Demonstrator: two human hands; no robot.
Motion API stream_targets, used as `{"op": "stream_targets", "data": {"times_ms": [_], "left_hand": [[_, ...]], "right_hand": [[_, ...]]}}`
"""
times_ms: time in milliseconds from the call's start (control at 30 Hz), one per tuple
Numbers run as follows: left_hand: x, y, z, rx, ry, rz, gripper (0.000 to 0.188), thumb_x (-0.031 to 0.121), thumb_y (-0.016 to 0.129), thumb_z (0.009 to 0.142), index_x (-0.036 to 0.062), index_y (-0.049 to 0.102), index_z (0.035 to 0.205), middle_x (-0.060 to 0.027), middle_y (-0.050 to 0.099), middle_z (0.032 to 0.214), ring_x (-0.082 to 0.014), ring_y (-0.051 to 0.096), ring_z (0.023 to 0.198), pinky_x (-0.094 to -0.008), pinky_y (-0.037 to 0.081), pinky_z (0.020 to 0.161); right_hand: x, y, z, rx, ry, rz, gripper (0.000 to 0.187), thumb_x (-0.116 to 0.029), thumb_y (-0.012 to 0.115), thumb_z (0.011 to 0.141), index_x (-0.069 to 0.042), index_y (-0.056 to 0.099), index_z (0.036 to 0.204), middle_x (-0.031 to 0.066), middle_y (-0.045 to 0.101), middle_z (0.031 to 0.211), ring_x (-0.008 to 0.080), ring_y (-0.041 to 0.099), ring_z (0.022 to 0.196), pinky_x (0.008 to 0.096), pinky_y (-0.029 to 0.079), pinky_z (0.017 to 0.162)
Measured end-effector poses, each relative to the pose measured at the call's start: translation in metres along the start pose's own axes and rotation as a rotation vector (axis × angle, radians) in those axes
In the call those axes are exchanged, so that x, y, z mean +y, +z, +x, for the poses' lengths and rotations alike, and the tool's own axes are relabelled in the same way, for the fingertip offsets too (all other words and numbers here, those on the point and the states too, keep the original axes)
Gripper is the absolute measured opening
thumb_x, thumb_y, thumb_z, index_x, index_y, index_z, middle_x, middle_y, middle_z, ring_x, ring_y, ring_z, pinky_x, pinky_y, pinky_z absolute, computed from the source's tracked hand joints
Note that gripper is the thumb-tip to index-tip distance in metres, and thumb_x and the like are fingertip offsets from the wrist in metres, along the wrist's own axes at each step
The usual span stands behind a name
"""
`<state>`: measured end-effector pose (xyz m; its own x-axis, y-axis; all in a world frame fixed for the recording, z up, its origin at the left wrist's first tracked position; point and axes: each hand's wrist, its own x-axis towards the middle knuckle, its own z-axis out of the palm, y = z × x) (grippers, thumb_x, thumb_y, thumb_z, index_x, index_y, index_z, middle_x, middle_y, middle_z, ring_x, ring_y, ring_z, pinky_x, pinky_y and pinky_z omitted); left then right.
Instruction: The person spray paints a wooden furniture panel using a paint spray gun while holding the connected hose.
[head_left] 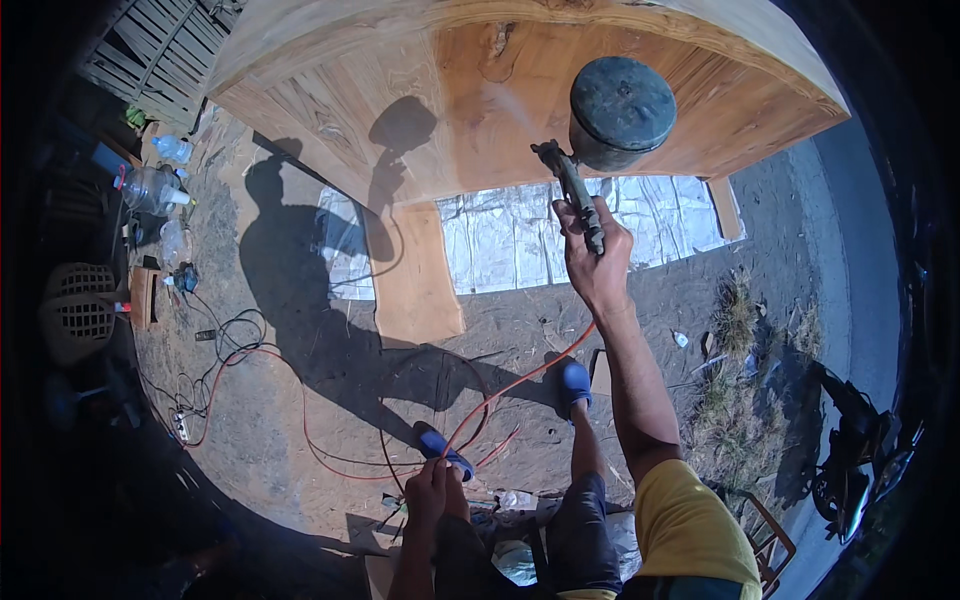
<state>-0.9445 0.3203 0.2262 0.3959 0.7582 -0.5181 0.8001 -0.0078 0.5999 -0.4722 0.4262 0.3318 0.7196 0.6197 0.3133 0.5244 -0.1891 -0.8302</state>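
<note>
Head view, looking down. Landmark taken: the large wooden slab (560, 100), set on its leg (415, 275) over bare ground. All places below are given from it.

Surroundings. Under the slab's near edge lies silvery sheeting (520, 235), spread flat on the dirt. Off the slab's left end stand clear plastic bottles (150, 185) and a woven basket (75, 310), well apart from me. Between the slab and my feet an orange hose (520, 380) and dark cables (230, 335) loop across the ground; the hose crosses close to my blue shoes (573, 380). Beyond the slab's right end there is dry grass (735, 320), and farther off a parked motorcycle (850, 440). My shadow falls on the ground and on the slab's leg.

Hands. My right hand (595, 260) is raised in front of the slab's near edge, fingers closed fully round the grip of a spray gun (575, 190). Its dark round cup (620, 110) sits above the hand, seen against the slab's face. The nozzle points toward the wood.

My left hand (432, 490) is low, near my knee, well back from the slab, fingers curled. It seems to be at the hose, but I cannot tell whether it grips it.
</note>
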Motion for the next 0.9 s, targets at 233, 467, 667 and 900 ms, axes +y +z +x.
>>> {"op": "stream_targets", "data": {"times_ms": [233,467,667,900], "left_hand": [[0.032,-0.028,-0.014,0.058,0.146,-0.001,0.03,0.031,0.055,0.111,0.0074,0.074,0.114,-0.0196,0.072,0.077,-0.0382,0.073,0.071,-0.0477,0.053,0.062],[0.053,-0.056,-0.031,0.065,0.147,0.033,0.031,0.032,0.055,0.112,0.0076,0.073,0.116,-0.0227,0.072,0.08,-0.043,0.073,0.076,-0.0507,0.053,0.065],[0.079,-0.067,-0.037,0.016,0.147,0.14,0.032,0.035,0.056,0.111,0.0079,0.074,0.115,-0.0231,0.069,0.075,-0.0428,0.071,0.07,-0.0515,0.049,0.059],[0.116,-0.064,-0.037,0.0,0.2,0.17,0.03,0.031,0.056,0.112,0.0079,0.074,0.111,-0.0202,0.069,0.073,-0.0397,0.071,0.067,-0.0483,0.048,0.057]], "right_hand": [[-0.083,-0.055,0.023,0.094,-0.111,-0.043,0.024,-0.021,0.078,0.1,0.001,0.072,0.108,0.0179,0.069,0.075,0.0252,0.071,0.066,0.0368,0.054,0.063],[-0.104,-0.046,0.038,0.002,-0.058,0.113,0.033,-0.028,0.079,0.099,0.001,0.069,0.091,0.0205,0.064,0.068,0.0317,0.068,0.06,0.0417,0.05,0.058],[-0.076,-0.088,0.056,0.138,0.101,0.16,0.033,-0.03,0.076,0.102,0.002,0.072,0.094,0.0211,0.072,0.077,0.0357,0.074,0.07,0.0407,0.055,0.064],[-0.043,-0.161,0.076,0.405,0.166,-0.021,0.035,-0.031,0.076,0.102,0.003,0.068,0.093,0.022,0.064,0.066,0.0296,0.067,0.057,0.0418,0.05,0.058]]}}
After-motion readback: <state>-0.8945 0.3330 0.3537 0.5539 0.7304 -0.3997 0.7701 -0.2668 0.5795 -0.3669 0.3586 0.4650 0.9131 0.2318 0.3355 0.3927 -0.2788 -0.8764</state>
